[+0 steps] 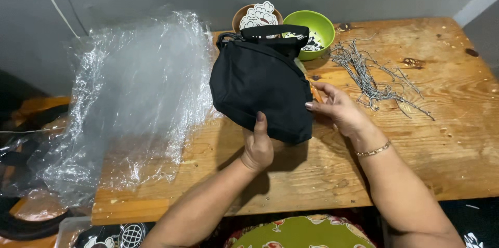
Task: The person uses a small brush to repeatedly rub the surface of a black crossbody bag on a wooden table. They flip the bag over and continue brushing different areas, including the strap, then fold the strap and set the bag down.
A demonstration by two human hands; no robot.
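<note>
Black bag (262, 89) held above table (447, 139), both hands at lower edge.

Black fabric bag (260, 89), upright above table
</note>
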